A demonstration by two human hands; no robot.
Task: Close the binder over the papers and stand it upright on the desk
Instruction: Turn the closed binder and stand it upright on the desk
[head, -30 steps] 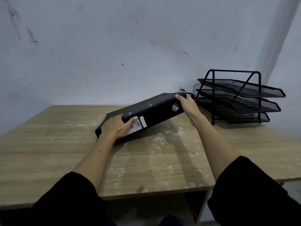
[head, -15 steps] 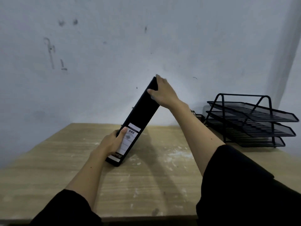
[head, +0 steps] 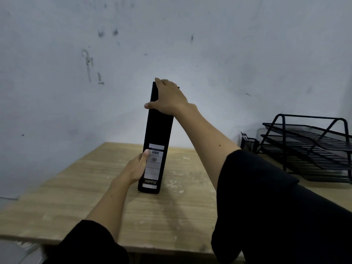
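Note:
The black binder (head: pixel 157 132) stands nearly upright on the wooden desk (head: pixel 171 216), closed, with its spine and white label facing me and its bottom edge on the desk. My right hand (head: pixel 167 98) grips the binder's top end from above. My left hand (head: pixel 136 168) holds the lower left side of the spine, thumb beside the label. No papers show; the closed covers hide whatever is inside.
A black three-tier wire paper tray (head: pixel 312 147) stands at the desk's back right, with a small black pen holder (head: pixel 248 142) beside it. A pale marked wall (head: pixel 171 44) rises right behind the desk. The desk's front edge runs near my sleeves.
The binder went from lying low and tilted on the desk to standing almost vertical. My right hand rose with its top end; my left hand stayed at the lower spine.

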